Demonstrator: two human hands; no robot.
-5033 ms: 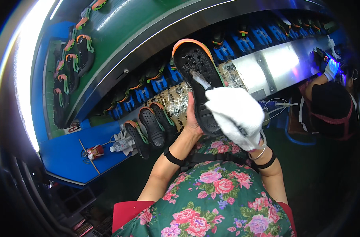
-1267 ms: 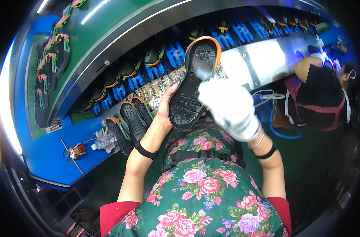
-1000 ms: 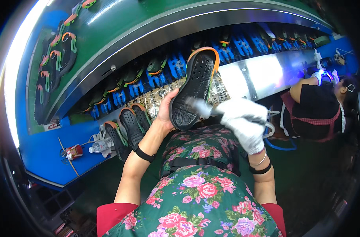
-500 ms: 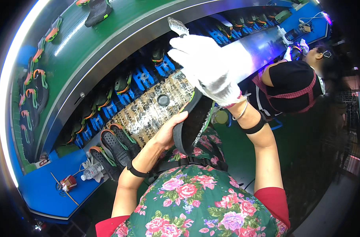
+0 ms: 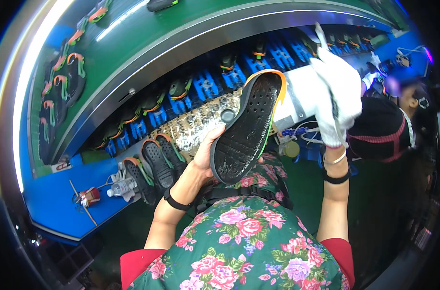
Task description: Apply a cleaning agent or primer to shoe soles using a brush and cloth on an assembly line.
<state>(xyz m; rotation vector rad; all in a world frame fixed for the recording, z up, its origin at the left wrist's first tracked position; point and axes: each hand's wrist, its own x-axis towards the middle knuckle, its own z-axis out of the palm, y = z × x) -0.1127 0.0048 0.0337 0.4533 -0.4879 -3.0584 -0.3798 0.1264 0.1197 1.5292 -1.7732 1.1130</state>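
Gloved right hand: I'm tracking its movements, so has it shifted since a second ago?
Yes. The gloved right hand has gone up and to the right: it was just below the bright metal panel and now overlaps it in view.

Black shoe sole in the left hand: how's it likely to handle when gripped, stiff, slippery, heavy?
Probably fairly stiff: the black shoe sole shows no clear sag though the left hand holds it near its lower end. Its face may be slippery, given the shiny, wet-looking patches. Likely light for its size, as one hand alone supports it.
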